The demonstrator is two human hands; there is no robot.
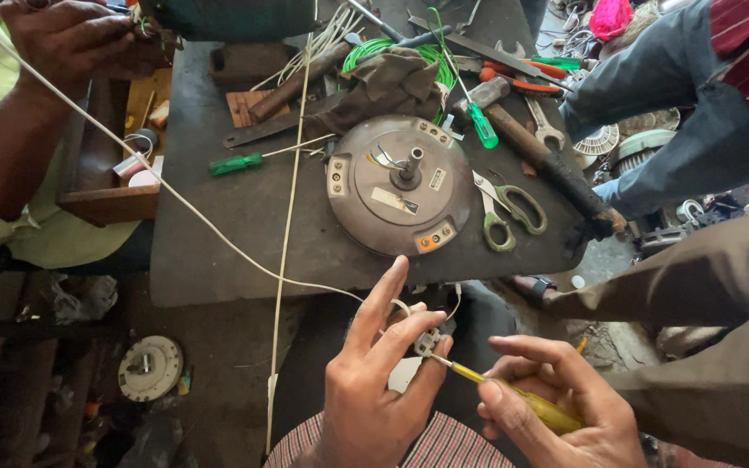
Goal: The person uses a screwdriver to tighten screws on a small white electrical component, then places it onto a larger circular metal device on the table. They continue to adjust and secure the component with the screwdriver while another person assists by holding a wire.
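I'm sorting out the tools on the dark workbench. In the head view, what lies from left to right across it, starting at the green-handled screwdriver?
Green-handled screwdriver → round grey motor housing → green-handled scissors → hammer with the dark wrapped handle.

Left hand (374, 390) pinches with index raised; right hand (556, 407) curls in a closed grip.
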